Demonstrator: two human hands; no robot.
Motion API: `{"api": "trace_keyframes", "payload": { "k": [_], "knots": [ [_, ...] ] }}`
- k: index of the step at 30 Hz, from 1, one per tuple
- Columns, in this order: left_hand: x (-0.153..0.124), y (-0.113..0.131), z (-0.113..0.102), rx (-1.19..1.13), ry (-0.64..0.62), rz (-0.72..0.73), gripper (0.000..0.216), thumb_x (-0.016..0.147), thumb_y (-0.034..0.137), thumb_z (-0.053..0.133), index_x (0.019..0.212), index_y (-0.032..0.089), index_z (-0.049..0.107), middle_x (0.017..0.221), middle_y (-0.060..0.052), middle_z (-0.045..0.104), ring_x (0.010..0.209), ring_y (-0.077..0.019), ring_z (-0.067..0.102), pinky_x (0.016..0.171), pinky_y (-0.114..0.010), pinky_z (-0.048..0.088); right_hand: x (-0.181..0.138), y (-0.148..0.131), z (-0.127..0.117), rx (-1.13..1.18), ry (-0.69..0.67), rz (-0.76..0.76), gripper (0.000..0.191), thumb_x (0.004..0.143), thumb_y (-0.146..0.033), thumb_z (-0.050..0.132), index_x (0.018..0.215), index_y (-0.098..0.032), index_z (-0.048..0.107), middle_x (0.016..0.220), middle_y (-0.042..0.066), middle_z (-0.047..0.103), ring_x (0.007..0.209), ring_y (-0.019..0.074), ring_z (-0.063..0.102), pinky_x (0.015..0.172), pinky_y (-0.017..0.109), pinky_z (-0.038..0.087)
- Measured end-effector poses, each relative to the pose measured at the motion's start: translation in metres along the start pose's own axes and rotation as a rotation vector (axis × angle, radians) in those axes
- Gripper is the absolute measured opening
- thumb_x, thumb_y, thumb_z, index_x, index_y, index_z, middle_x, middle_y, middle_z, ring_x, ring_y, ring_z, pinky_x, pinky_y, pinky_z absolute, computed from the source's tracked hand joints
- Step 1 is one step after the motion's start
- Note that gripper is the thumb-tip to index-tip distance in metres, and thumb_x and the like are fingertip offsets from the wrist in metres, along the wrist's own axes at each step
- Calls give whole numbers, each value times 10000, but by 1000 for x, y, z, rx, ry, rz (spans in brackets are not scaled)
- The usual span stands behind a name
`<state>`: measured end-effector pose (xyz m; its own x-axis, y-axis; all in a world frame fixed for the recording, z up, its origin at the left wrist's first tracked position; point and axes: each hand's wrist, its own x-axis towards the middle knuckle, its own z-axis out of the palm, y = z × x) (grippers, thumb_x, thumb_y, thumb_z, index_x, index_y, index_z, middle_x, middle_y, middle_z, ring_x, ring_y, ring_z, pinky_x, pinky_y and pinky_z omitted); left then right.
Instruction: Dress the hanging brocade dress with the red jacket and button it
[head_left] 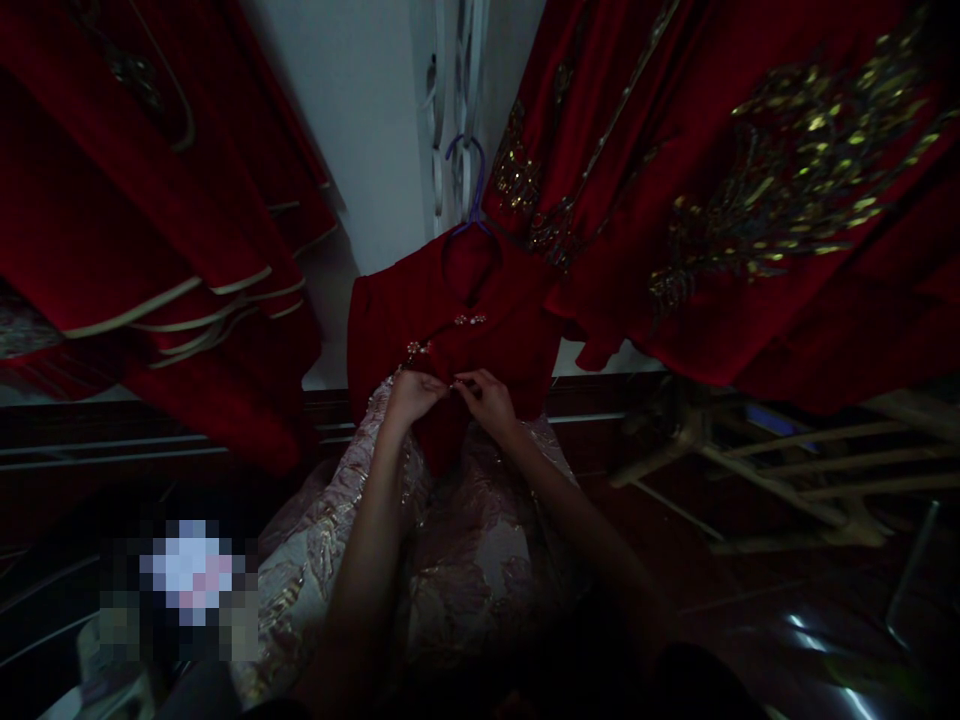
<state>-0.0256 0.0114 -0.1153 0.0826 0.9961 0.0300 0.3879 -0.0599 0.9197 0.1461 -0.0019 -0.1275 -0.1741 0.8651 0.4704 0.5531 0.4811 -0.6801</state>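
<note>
A red sleeveless top (pixel 510 290) hangs in front of me on a purple hanger (pixel 478 190). Beaded clasps (pixel 471 320) decorate its front, and below it spreads a pale patterned skirt (pixel 465 580) with shiny floral texture. My left hand (pixel 417 394) and my right hand (pixel 486 400) meet at the top's lower front edge. The fingertips of both pinch around a small beaded clasp (pixel 455 386), mostly covered by the fingers. Exactly how each hand grips it is hard to see in the dim light.
Red garments with pale piping (pixel 172 300) hang at the left. To the right hangs a red garment with gold sequins (pixel 817 170). A wooden rack or chair (pixel 810 450) stands lower right. White metal scrollwork (pixel 459 90) rises behind the hanger. A blurred-out patch covers something lower left.
</note>
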Motion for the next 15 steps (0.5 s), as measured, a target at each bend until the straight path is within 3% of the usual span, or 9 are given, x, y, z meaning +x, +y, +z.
{"api": "trace_keyframes", "payload": {
  "k": [3,7,12,15],
  "knots": [
    [1,-4,0,6,-50,97,198,648,284,628,735,130,718,726,-50,721,656,-149,637,632,-234,468,4,2,-3,7,11,12,195,882,-292,555,1015,-208,671,977,47,672,751,127,642,761,259,508],
    [3,-11,-3,26,-119,172,209,656,318,672,747,132,699,731,-56,715,681,-158,645,663,-254,485,8,4,-8,13,-67,13,169,845,-271,599,979,-207,679,915,34,650,712,109,621,716,237,498],
    [3,-21,-19,-38,-127,49,261,585,239,727,817,137,665,780,-51,698,718,-154,649,690,-266,507,2,1,-30,51,-125,53,346,774,-282,674,1107,-206,618,1025,49,615,607,67,564,635,225,491],
    [1,-25,-27,66,-120,38,276,602,254,724,855,159,666,813,-42,687,748,-151,645,704,-262,502,0,-5,-48,80,-108,42,274,802,-282,635,1065,-207,634,1043,52,623,676,86,585,653,226,494]
  ]
}}
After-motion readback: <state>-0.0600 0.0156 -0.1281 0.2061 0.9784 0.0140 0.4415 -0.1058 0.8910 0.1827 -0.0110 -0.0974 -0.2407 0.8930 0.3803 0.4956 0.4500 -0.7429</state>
